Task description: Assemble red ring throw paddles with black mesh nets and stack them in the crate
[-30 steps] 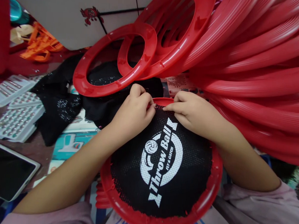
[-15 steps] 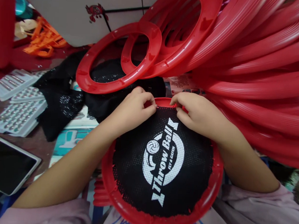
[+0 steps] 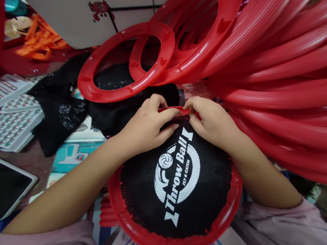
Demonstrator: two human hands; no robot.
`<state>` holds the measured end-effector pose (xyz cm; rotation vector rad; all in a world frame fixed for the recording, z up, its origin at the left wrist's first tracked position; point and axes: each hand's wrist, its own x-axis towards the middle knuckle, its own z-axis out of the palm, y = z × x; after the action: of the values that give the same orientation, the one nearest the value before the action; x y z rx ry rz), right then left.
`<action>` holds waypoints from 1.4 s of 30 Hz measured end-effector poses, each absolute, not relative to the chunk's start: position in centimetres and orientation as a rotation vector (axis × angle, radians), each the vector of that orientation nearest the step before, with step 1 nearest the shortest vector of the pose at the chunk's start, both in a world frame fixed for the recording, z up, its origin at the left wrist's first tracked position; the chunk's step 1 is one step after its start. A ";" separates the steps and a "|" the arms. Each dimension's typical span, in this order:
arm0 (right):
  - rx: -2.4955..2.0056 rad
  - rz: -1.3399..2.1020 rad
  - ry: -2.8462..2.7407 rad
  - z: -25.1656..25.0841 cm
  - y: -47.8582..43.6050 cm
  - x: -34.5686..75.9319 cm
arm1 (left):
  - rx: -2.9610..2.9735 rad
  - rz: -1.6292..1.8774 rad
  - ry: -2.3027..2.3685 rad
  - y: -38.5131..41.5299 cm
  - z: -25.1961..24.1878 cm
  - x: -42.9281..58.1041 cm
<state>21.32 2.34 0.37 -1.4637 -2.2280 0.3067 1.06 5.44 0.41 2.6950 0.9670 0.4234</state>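
Observation:
Over my lap is a round red plastic ring [image 3: 237, 196] with black mesh fabric [image 3: 139, 196] stretched across it, printed "Throw Ball" in white. At its far edge my left hand [image 3: 152, 124] grips the rim; one finger curls behind it, another presses near the mesh edge, and the thumb lies over the mesh. Close beside it, my right hand [image 3: 206, 118] is closed at the same edge, thumb and fingers pinched where mesh meets rim. A short stretch of red rim shows between the hands. The fingertips hide the exact point of contact.
Loose red rings [image 3: 113, 95] lean beyond the hands, beside a large fanned stack of red rings [image 3: 274, 94]. Black mesh pieces [image 3: 59, 108] lie left, near clear trays of metal balls [image 3: 15, 126], a tablet-like device [image 3: 8, 188] and orange plastic parts [image 3: 43, 41].
My left hand has shifted right along the far rim, its finger now stretched across the edge, its thumb lower over the mesh. My right hand stays pinched there. The view has moved slightly.

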 end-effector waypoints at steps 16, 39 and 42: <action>-1.395 0.404 -2.239 1.9 1.6 21.8 | 2.852 0.235 1.085 5.0 0.6 1.0; -1.672 0.061 -2.670 3.1 -0.2 20.9 | 2.725 0.263 0.839 6.0 1.3 0.0; -1.637 -0.002 -2.685 2.6 -0.3 20.4 | 2.774 0.273 0.924 5.9 1.2 0.1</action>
<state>20.44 -0.30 2.60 -1.6371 -2.6850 -0.0019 0.09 5.91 1.20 2.7739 0.9237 0.2726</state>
